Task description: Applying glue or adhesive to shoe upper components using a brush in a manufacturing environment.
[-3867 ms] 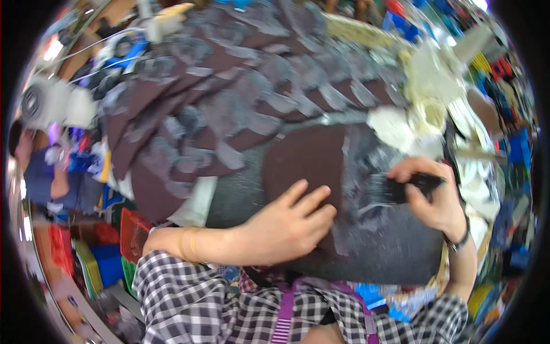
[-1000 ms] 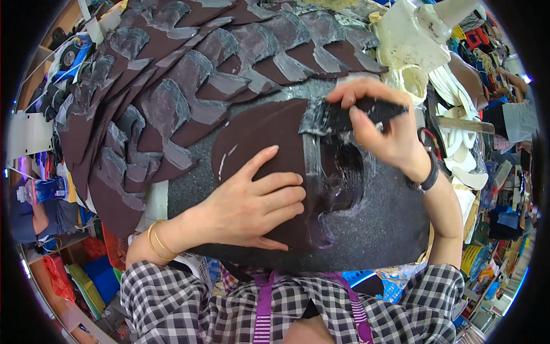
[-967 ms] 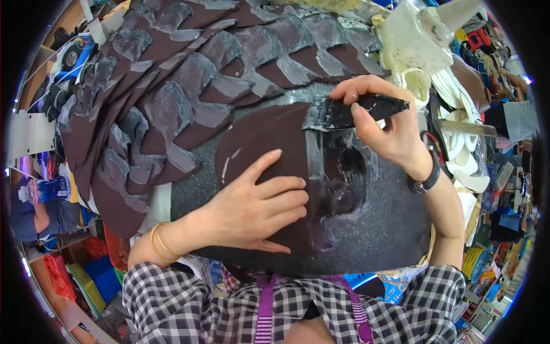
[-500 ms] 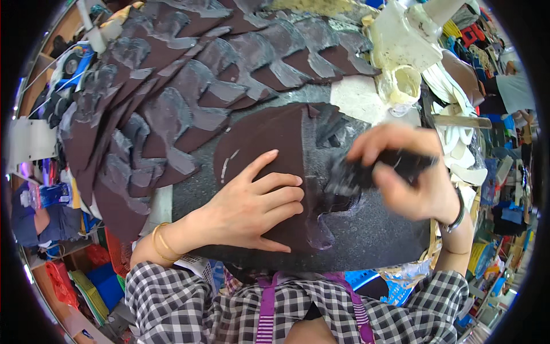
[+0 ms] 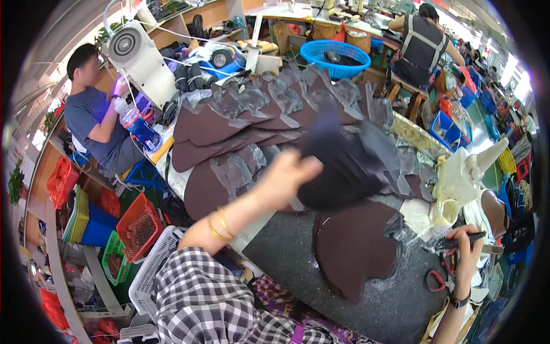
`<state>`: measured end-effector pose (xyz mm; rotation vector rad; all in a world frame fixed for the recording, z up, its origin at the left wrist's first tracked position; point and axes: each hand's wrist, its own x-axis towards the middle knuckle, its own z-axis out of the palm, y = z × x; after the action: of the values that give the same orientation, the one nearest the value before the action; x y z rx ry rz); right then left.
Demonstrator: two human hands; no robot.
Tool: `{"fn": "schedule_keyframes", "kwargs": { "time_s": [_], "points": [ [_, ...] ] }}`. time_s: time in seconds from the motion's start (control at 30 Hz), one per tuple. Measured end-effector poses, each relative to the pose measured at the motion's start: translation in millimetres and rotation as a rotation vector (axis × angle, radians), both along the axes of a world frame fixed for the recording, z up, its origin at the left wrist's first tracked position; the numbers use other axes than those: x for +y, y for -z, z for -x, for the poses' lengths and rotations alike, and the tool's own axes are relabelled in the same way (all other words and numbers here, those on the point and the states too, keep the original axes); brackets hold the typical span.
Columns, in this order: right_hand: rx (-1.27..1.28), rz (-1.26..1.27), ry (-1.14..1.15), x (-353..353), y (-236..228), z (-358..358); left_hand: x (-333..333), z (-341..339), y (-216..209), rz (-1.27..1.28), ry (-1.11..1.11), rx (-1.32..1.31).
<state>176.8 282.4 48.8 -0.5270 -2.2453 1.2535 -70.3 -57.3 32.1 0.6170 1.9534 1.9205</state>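
Note:
My left hand [image 5: 289,179] grips the edge of a dark, flexible panel [image 5: 349,166], held up and blurred by motion over the overlapping brown panels [image 5: 212,189] at the far left of the board. These have greyish, wet-looking coated edges. Below it, a brown cut panel [image 5: 358,246] lies flat on the dark work board [image 5: 286,241]. Out at the right edge, my right hand [image 5: 467,246] is closed round a slim black tool [image 5: 474,236], whose kind I cannot make out. It is beside the cream-crusted pot [image 5: 444,213].
Red-handled scissors [image 5: 436,280] lie near my right wrist. A blue basket [image 5: 335,57] stands beyond the panels. Red [image 5: 140,226] and white [image 5: 154,275] baskets are at the left. One person [image 5: 100,109] sits at the left, another [image 5: 421,49] at the back right.
My view has swung left and upward. My left hand has left the flat panel and lifted a dark panel toward the far-left pile. My right hand has moved off the panel toward the pot.

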Motion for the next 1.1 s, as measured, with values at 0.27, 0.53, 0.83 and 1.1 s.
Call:
{"fn": "schedule_keyframes", "kwargs": {
  "time_s": [0.27,0.53,0.83,1.1],
  "points": [
    [-0.038,0.115,0.131,16,7,-30,-82,233,-21,0.547,-0.488,1.289],
    [-0.107,-0.267,0.310,50,-17,17,-22,262,11,1.245,-0.254,1.217],
    [-0.337,-0.379,0.203,66,-12,62,40,-42,4,0.475,0.980,1.389],
    [-0.246,-0.222,0.038,28,-24,51,52,-70,38,0.413,1.053,1.097]
  ]
}}
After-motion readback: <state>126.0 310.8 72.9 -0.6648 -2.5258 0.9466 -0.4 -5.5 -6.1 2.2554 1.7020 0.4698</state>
